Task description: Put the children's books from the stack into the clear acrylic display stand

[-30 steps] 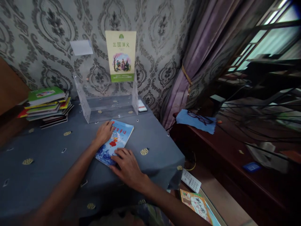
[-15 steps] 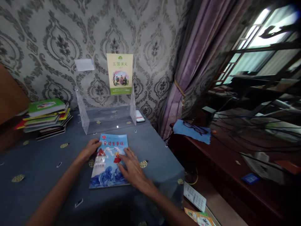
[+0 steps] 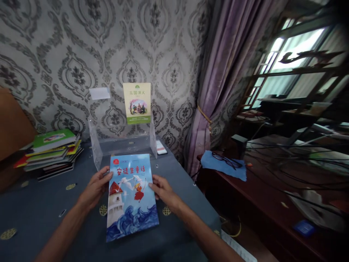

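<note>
A blue picture-covered book (image 3: 131, 200) with red Chinese characters is held between my two hands, cover facing me and its top edge tipped up. My left hand (image 3: 96, 187) grips its left edge, thumb on the cover and fingers behind. On the opposite edge my right hand (image 3: 163, 189) pinches it the same way, fingertips partly hidden under the book. Just beyond stands a clear acrylic stand (image 3: 95, 145), a white label (image 3: 99, 93) at its upper left. A cream and green book (image 3: 137, 103) appears upright at the stand's upper right.
At the left, a stack of books (image 3: 54, 151) lies on the dark grey patterned tablecloth (image 3: 51, 203). A purple curtain (image 3: 215, 72) hangs behind the table's right side. The dark red desk (image 3: 261, 203) bears eyeglasses (image 3: 226, 160) on a blue cloth (image 3: 209, 169), and tangled cables.
My right hand has gone from lying on the cover to gripping the right edge. The blue book has come up off the table, nearer to me. The view has tilted upward.
</note>
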A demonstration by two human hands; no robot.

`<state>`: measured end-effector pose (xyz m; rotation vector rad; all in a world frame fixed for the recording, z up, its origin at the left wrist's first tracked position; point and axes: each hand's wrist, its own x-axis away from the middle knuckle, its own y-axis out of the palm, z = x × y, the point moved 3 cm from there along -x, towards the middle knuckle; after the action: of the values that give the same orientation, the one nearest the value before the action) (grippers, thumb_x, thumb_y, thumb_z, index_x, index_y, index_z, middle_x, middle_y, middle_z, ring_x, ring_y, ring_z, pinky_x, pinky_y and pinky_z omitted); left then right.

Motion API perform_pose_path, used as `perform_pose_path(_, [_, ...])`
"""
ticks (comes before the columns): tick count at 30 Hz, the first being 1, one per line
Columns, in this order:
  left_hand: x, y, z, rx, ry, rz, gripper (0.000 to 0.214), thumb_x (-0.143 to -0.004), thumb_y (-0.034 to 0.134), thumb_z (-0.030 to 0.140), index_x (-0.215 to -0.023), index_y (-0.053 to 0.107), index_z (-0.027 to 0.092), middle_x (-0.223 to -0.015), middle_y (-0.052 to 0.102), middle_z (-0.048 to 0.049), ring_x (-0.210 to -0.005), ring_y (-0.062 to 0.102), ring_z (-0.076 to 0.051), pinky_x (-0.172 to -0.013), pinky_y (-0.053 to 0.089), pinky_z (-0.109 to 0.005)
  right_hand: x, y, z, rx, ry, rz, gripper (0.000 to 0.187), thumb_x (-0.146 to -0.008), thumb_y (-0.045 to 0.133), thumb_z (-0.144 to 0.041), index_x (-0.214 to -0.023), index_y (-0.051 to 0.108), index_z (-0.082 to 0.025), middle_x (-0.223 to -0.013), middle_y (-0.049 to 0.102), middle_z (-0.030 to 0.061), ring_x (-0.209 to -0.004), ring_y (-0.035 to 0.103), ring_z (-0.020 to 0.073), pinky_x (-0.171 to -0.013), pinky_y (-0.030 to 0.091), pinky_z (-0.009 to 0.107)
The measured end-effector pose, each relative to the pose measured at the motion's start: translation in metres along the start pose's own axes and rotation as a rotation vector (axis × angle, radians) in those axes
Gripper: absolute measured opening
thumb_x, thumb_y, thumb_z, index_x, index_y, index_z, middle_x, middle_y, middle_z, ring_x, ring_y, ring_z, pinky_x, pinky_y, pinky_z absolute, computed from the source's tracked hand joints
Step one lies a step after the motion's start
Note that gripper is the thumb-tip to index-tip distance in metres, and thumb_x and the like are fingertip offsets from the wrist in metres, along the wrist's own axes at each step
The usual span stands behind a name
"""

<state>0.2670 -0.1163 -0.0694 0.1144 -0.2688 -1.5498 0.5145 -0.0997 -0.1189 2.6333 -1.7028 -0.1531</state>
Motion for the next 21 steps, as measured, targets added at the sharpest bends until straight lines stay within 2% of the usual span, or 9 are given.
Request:
perform_pose_path(3, [0.002,0.009,0.019,0.005,0.129,0.003,0.055,-0.068,0.087,0.047,-0.113,0.069,0.022,-0.106,0.078,-0.0051,-0.094,0.074,-0.024,-0.080,0.061,-0.031,0.001,-0.003,-0.044,0.071,-0.156,0.009,0.038,-0.088,0.061,-0.053,-0.108,0.065,-0.021,-0.087,0.068,0.0023,-0.062,0.053,0.0126,-0.050,0.038,0.021])
perform_pose_path(6, [0.004,0.012,0.026,-0.019,0.240,-0.002,0.054,-0.071,0.084,0.052,-0.116,0.070,0.025,-0.117,0.075,-0.0046,-0.108,0.070,-0.025,-0.093,0.058,-0.033,0.007,-0.005,-0.067,0.239,-0.317,0.062,0.029,-0.093,0.056,-0.049,-0.101,0.065,-0.023,-0.089,0.066,0.0025,-0.074,0.058,0.0167,-0.063,0.046,0.026])
perform_pose_path(8, [0.005,0.010,0.021,-0.052,0.260,-0.004,0.054,-0.072,0.082,0.055,-0.116,0.072,0.025,-0.119,0.075,-0.0050,-0.115,0.067,-0.027,-0.098,0.055,-0.034,0.012,-0.005,-0.066,0.313,-0.350,0.083,0.024,-0.094,0.053,-0.044,-0.097,0.066,-0.023,-0.085,0.065,0.0013,-0.076,0.058,0.0175,-0.071,0.048,0.028])
perform_pose_path(11, [0.006,0.002,0.008,-0.094,0.217,0.024,0.055,-0.069,0.082,0.058,-0.112,0.074,0.024,-0.119,0.075,-0.0067,-0.122,0.063,-0.030,-0.105,0.051,-0.037,0.015,-0.003,-0.053,0.338,-0.306,0.079,0.023,-0.095,0.048,-0.039,-0.099,0.066,-0.024,-0.078,0.062,-0.0008,-0.070,0.057,0.0165,-0.069,0.047,0.028])
perform_pose_path(14, [0.006,0.001,0.005,-0.116,0.177,0.024,0.055,-0.067,0.082,0.060,-0.108,0.076,0.023,-0.119,0.074,-0.0076,-0.125,0.061,-0.031,-0.110,0.047,-0.039,0.012,-0.002,-0.045,0.316,-0.264,0.087,0.025,-0.093,0.045,-0.034,-0.103,0.065,-0.024,-0.075,0.060,-0.0023,-0.064,0.056,0.0154,-0.067,0.048,0.029])
perform_pose_path(18, [0.004,0.006,0.011,-0.112,0.166,-0.015,0.057,-0.066,0.081,0.064,-0.107,0.076,0.025,-0.113,0.076,-0.0059,-0.117,0.065,-0.031,-0.107,0.050,-0.040,0.000,-0.001,-0.044,0.208,-0.217,0.083,0.028,-0.086,0.044,-0.031,-0.101,0.065,-0.022,-0.083,0.062,-0.0003,-0.065,0.056,0.0154,-0.064,0.051,0.029])
perform_pose_path(21, [0.001,0.002,0.015,-0.190,0.178,0.004,0.053,-0.069,0.080,0.060,-0.110,0.076,0.026,-0.114,0.075,-0.0054,-0.121,0.063,-0.032,-0.101,0.053,-0.037,-0.008,-0.002,-0.042,0.182,-0.204,0.104,0.028,-0.084,0.044,-0.030,-0.099,0.066,-0.022,-0.082,0.062,0.0003,-0.069,0.057,0.0168,-0.063,0.053,0.028])
